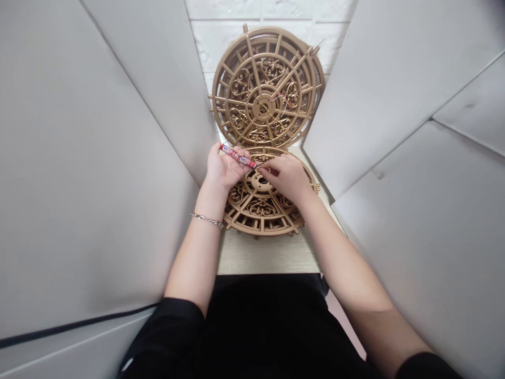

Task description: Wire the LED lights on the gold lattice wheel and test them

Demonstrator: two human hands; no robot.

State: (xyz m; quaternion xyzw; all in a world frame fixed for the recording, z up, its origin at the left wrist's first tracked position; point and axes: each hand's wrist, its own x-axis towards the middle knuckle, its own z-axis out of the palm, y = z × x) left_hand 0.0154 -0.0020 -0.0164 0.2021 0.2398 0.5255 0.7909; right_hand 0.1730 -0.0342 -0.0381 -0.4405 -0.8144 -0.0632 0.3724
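Note:
In my left hand, palm turned up, lies a slim red-and-white stick that looks like two batteries end to end. My thumb and curled fingers hold it at a slant, and thin wires show near its upper left end. The fingertips of my right hand are pinched together at the stick's lower right end; what is between them is too small to make out. Under both hands is a gold openwork wheel-shaped frame with scroll patterns, lying flat and partly covered by my hands.
Behind it, a second set of gold round frames leans against the white brick-patterned wall. Thin yellow and red wires hang from its hub. Light grey panels close in on both sides. A pale wooden surface lies beneath.

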